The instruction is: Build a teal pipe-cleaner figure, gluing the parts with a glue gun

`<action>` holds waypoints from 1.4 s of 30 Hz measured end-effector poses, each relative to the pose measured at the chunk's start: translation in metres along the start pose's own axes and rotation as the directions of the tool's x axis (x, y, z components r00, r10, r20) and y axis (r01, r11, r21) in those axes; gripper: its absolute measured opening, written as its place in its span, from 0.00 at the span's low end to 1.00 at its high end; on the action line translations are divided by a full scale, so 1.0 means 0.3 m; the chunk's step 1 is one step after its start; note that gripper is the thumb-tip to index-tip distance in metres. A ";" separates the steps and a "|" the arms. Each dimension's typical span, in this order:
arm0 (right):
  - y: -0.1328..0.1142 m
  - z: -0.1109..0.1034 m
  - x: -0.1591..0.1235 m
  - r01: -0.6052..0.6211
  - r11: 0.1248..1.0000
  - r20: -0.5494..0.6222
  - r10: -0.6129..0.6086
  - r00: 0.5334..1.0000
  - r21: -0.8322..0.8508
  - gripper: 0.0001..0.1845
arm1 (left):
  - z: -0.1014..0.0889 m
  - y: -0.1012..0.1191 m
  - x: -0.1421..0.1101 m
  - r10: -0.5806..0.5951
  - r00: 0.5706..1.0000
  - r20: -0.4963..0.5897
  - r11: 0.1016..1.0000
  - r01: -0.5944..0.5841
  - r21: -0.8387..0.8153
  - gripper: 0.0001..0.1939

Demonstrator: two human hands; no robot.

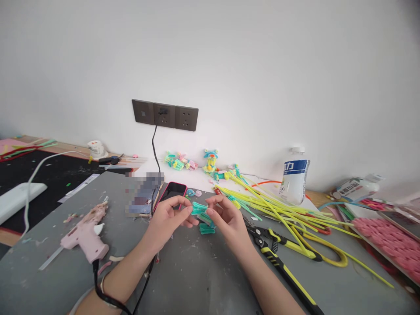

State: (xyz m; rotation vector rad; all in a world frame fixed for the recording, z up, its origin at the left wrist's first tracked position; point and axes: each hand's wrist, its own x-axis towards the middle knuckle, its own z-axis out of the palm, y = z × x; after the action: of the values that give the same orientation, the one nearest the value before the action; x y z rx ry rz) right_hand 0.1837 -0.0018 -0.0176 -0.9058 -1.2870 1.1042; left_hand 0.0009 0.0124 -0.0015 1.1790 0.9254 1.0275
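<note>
Between my two hands is a folded teal pipe cleaner piece point(199, 209). My left hand point(172, 214) pinches its left end between thumb and index finger. On the other side, my right hand point(226, 216) grips its right end with thumb and fingertips. Just below, a second folded teal piece point(207, 229) lies on the grey mat point(197, 280). Small pipe cleaner figures point(210, 161) in several colours stand by the wall behind my hands. Long yellow pipe cleaners point(272, 199) are spread to the right of my right hand.
A pink hot glue gun point(85, 236) lies at left, its black cord running under my left forearm. Yellow-and-black pliers point(282, 267) lie at right near scissors with yellow handles point(341, 258). A white bottle point(294, 177) stands behind. A phone with a pink edge point(173, 190) lies beyond my left hand.
</note>
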 end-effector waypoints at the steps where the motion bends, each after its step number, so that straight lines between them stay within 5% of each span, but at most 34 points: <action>1: 0.001 0.000 0.000 0.008 1.000 -0.002 -0.008 1.000 -0.011 0.14 | -0.002 -0.003 0.000 0.005 1.000 0.005 1.000 -0.005 0.004 0.13; 9: 0.000 0.003 -0.002 -0.025 0.999 0.035 0.026 0.999 -0.033 0.14 | -0.002 0.003 0.008 0.015 1.000 0.013 1.000 -0.015 0.022 0.12; 19: 0.000 -0.004 0.004 -0.032 0.998 -0.093 0.036 0.995 0.049 0.22 | 0.003 0.020 0.000 0.040 0.998 -0.039 0.999 -0.038 0.031 0.12; 36: -0.018 -0.004 0.009 -0.091 0.964 -0.151 0.132 0.980 0.250 0.28 | 0.005 0.039 0.005 -0.089 0.991 -0.104 0.975 0.065 -0.213 0.17; 42: -0.021 -0.004 0.012 -0.109 0.965 -0.164 0.151 0.975 0.240 0.29 | -0.004 0.035 0.012 0.016 0.970 -0.241 0.930 -0.103 -0.354 0.15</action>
State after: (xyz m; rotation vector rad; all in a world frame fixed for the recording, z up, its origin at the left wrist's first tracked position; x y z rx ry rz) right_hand 0.1854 0.0002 -0.0106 -0.9028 -0.9386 1.2162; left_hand -0.0008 0.0171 0.0084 0.7889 0.8365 1.3450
